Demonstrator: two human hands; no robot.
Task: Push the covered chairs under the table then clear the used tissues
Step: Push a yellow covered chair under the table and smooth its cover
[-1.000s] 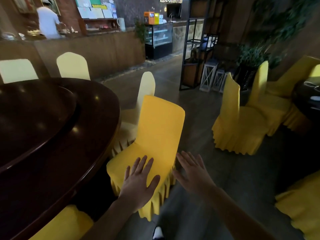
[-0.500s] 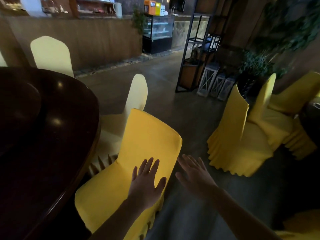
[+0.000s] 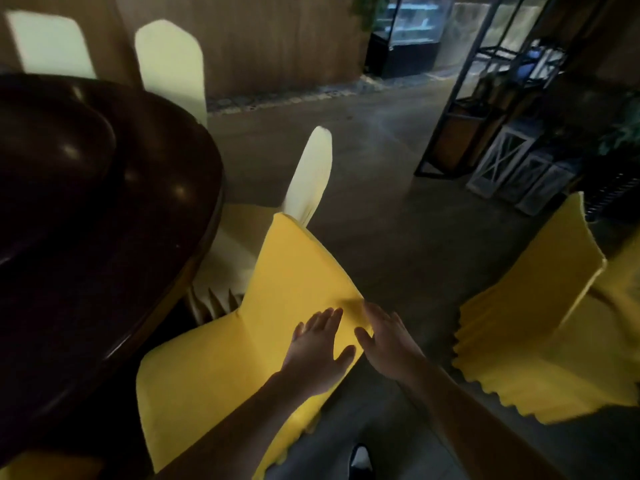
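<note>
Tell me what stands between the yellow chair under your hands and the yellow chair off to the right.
In the head view, only bare grey floor lies between the near yellow chair and the right yellow chair; the right hand reaches over its near edge.

The nearest covered chair (image 3: 214, 368) sits right of the table (image 3: 104, 237), another chair (image 3: 540, 327) farther right.

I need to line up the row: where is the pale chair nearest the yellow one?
Head view, centre: the pale chair stands just beyond the yellow chair, beside the dark table.

yellow covered chairs (image 3: 298, 289) (image 3: 530, 323): 2 | pale covered chairs (image 3: 308, 174) (image 3: 169, 64) (image 3: 48, 43): 3 | table (image 3: 145, 188): 1
</note>
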